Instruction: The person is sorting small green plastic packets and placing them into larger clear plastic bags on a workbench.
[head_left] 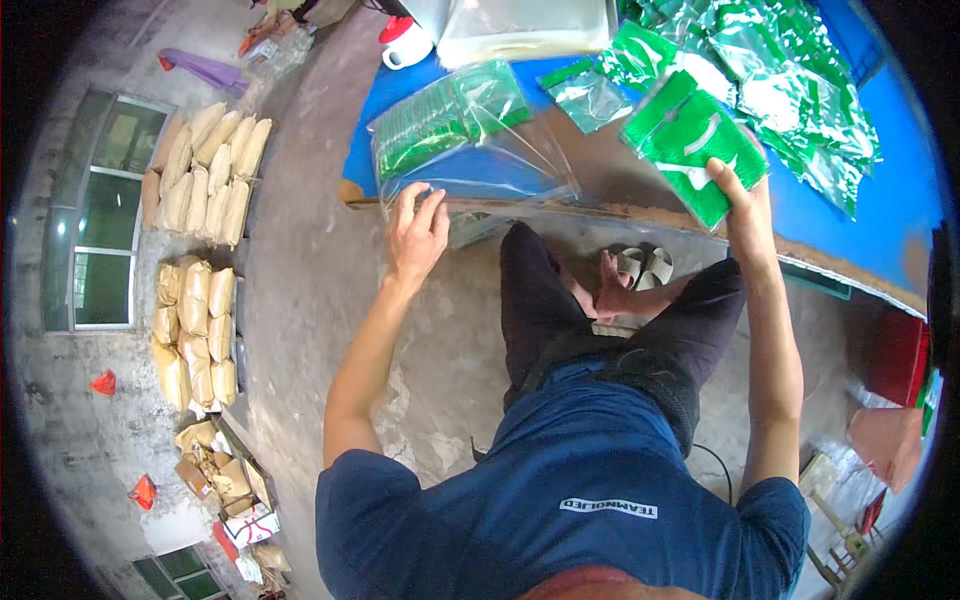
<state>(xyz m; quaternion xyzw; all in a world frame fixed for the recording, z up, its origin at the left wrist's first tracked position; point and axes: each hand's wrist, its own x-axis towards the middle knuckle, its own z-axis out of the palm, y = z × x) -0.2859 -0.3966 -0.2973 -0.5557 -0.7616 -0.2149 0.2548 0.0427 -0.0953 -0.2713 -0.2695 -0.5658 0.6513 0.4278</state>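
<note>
**Green packets and a clear bag**

A flat stack of green packets [695, 150] is sitting tilted at upper right, pinched at its lower edge. A large clear plastic bag [470, 135], holding more green packets, is lying at upper centre, overhanging the blue counter [900, 215] edge.
</note>
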